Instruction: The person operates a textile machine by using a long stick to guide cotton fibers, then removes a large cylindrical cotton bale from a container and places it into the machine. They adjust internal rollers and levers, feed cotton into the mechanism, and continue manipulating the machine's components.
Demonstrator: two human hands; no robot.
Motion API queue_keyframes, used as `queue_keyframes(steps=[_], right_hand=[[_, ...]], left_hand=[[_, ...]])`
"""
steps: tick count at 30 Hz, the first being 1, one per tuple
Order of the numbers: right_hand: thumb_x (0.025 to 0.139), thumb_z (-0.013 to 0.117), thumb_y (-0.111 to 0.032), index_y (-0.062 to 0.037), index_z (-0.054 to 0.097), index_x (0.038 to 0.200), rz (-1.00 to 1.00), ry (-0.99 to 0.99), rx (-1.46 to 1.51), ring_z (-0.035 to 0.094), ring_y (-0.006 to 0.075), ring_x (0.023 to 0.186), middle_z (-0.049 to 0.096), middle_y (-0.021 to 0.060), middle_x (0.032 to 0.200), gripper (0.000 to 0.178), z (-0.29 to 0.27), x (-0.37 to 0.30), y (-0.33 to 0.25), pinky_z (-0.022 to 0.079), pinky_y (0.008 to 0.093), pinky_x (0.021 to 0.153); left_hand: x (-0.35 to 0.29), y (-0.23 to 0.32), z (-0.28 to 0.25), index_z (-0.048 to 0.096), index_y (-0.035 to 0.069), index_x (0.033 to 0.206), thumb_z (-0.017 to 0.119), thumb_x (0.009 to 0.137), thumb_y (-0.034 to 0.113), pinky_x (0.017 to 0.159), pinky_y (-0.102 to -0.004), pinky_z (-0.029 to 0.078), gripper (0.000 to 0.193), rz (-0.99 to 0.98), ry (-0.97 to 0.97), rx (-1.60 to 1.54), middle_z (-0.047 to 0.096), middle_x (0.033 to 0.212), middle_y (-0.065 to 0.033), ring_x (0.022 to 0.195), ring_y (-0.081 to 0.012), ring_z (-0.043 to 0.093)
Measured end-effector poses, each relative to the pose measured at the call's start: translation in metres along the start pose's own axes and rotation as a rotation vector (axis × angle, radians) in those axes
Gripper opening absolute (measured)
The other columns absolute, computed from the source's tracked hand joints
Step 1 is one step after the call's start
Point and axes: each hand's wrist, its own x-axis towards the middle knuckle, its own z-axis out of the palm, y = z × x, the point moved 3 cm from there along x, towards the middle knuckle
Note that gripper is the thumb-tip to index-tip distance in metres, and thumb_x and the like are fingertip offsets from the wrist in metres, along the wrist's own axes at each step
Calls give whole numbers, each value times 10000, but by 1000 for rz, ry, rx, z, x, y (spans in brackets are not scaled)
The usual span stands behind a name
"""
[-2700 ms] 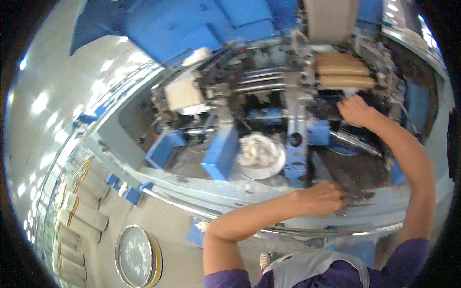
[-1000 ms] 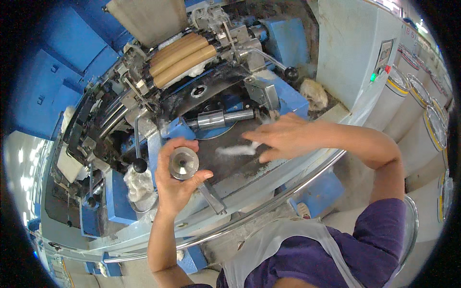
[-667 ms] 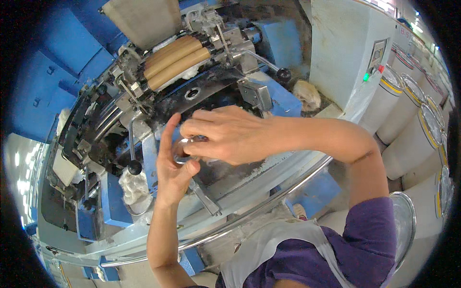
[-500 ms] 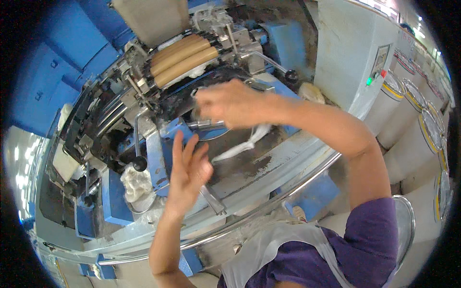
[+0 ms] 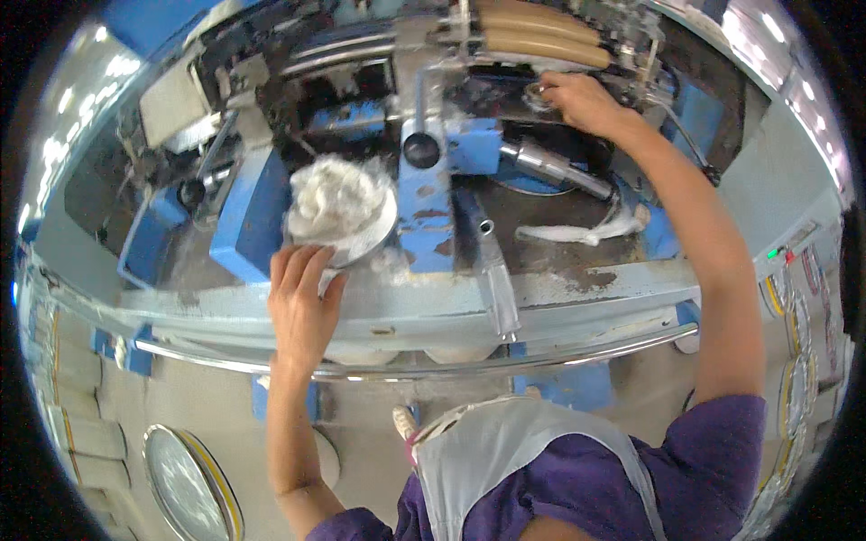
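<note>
A round pale dish (image 5: 383, 225) heaped with white fluffy fibre (image 5: 336, 194) rests on the machine. My left hand (image 5: 305, 293) reaches its near rim, fingers stretched forward and thumb apart; whether it bears on the dish I cannot tell. Farther off to the right, my right hand (image 5: 582, 104) is closed beside a small ring-shaped part (image 5: 538, 97), under the tan rollers (image 5: 541, 41). What its fingers pinch is too blurred to make out. Between the hands lie a metal cylinder (image 5: 555, 167) and a hinged metal arm (image 5: 494, 275). A white fibre strand (image 5: 586, 232) lies right of the arm.
A lever with a black ball knob (image 5: 421, 151) stands over a blue block (image 5: 426, 221) between my hands. A chrome rail (image 5: 451, 370) runs along the machine's front. Tall round cans (image 5: 194, 482) stand on the floor at left, with others at right.
My view has swung left. My left hand has gone from beside the blue block to the fibre dish. My right hand has moved away from the metal cylinder toward the rollers.
</note>
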Motion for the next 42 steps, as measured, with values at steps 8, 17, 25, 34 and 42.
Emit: queue_keyframes(steps=[8, 17, 25, 34, 42], right_hand=[[890, 515, -232, 23, 633, 823, 40, -50, 185, 577, 359, 903, 584, 173, 921, 289, -4, 8, -5, 464, 424, 808], [937, 472, -306, 20, 639, 836, 126, -10, 190, 589, 352, 847, 603, 154, 950, 380, -1, 4, -17, 476, 428, 751], [610, 626, -246, -113, 538, 619, -578, 444, 108, 492, 175, 644, 483, 12, 608, 160, -98, -14, -238, 420, 329, 582], [634, 611, -210, -83, 642, 597, -612, -116, -125, 529, 173, 641, 581, 42, 618, 135, -57, 45, -319, 310, 314, 643], [640, 624, -206, -40, 597, 694, -477, 593, 104, 531, 173, 602, 564, 40, 682, 176, -119, -16, -264, 357, 292, 517]], left_hand=[[25, -8, -6, 638, 20, 772, 723, 566, -41, 636, -359, 462, 230, 166, 179, -89, 609, 757, -77, 752, -269, 551], [73, -1, -76, 636, 14, 789, 735, 572, -19, 651, -355, 455, 241, 179, 240, 26, 620, 766, -84, 734, -264, 555], [61, -11, -38, 631, 25, 763, 730, 576, 1, 639, -355, 470, 213, 130, 137, 18, 617, 761, -71, 750, -262, 554], [37, -17, -1, 631, 34, 756, 723, 590, 6, 614, -346, 481, 192, 135, 33, -32, 605, 746, -45, 760, -241, 553], [17, -20, 6, 633, 8, 855, 689, 621, -28, 709, -375, 485, 242, 97, -40, -28, 627, 871, -92, 843, -293, 564]])
